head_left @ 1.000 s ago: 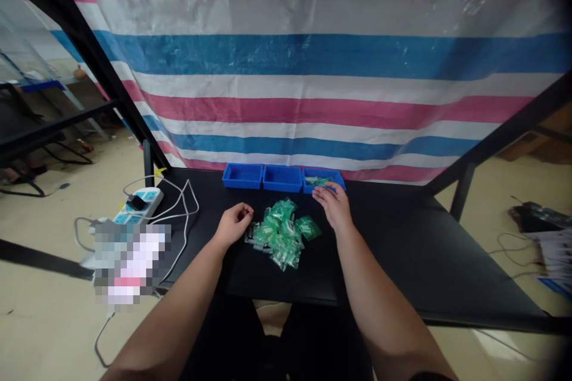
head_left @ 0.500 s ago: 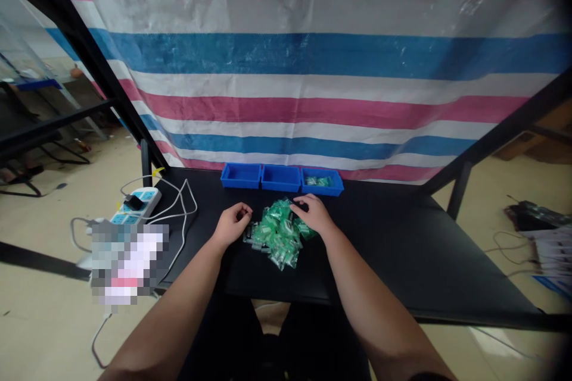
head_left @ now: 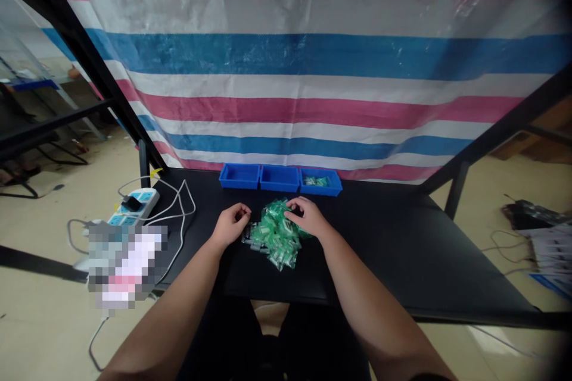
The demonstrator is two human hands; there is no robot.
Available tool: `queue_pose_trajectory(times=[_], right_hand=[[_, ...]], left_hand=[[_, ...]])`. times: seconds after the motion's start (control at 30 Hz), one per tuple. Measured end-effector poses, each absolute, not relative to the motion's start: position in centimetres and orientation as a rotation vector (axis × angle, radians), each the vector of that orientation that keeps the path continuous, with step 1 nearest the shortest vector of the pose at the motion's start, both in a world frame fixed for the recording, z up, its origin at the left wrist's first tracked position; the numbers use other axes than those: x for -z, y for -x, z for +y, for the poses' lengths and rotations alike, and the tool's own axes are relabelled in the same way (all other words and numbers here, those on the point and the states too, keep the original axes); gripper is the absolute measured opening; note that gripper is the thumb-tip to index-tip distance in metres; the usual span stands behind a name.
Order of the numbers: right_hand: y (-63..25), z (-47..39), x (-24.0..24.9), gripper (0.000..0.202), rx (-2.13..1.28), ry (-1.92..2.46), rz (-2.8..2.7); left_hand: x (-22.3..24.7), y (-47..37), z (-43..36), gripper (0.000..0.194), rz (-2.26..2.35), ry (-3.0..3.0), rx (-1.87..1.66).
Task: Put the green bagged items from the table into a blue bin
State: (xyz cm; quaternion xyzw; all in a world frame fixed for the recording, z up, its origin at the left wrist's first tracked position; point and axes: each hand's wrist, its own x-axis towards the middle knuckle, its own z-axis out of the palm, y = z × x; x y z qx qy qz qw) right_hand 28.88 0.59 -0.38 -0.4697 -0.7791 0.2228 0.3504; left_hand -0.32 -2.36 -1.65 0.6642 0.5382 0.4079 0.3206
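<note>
A pile of small green plastic packets [head_left: 274,234] lies on the black table [head_left: 393,256] in front of me. My right hand [head_left: 307,217] rests on the pile's right side, fingers curled down onto the packets. My left hand [head_left: 231,225] sits at the pile's left edge, loosely curled, thumb and fingers pinched together; whether it holds a packet is not clear. Behind the pile stand three blue bins in a row: left bin [head_left: 239,176], middle bin [head_left: 279,178], and right bin [head_left: 320,181], which holds a few green packets.
A white power strip [head_left: 132,206] with plugs and white cables [head_left: 179,208] lies at the table's left end. A striped tarp [head_left: 313,71] hangs behind the bins. Black frame bars [head_left: 89,59] slant on both sides. Cables and papers [head_left: 540,238] lie on the floor at right.
My right hand has come back from the right blue bin to the packet pile and now lies on it. My left hand has stayed put.
</note>
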Motion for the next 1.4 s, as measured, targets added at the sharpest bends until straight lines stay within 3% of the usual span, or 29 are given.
queue_pose_trajectory(times=[0.1, 0.37, 0.6, 0.77, 1.0, 1.4], right_hand=[[-28.9, -0.1, -0.4, 0.041, -0.492, 1.164, -2.135], [-28.0, -0.6, -1.1, 0.052, -0.445, 1.086, -2.259], [-27.9, -0.3, -0.8, 0.023, -0.325, 1.175, -2.157], [-28.5, 0.7, -0.2, 0.017, -0.461, 1.078, -1.668], [-30.4, 2.7, 0.6, 0.023, -0.926, 0.890, -0.911], [-30.5, 3.5, 0.5, 0.058, -1.032, 0.917, -0.537]], left_hand=[[1.4, 0.3, -2.5, 0.016, 1.416, -1.750, -1.064], [1.3, 0.2, -2.5, 0.018, 1.426, -1.750, -1.054], [1.6, 0.3, -2.4, 0.019, 1.429, -1.767, -1.052], [1.6, 0.3, -2.3, 0.018, 1.422, -1.776, -1.060], [1.6, 0.3, -2.3, 0.017, 1.425, -1.768, -1.053], [1.4, 0.1, -2.4, 0.017, 1.434, -1.759, -1.038]])
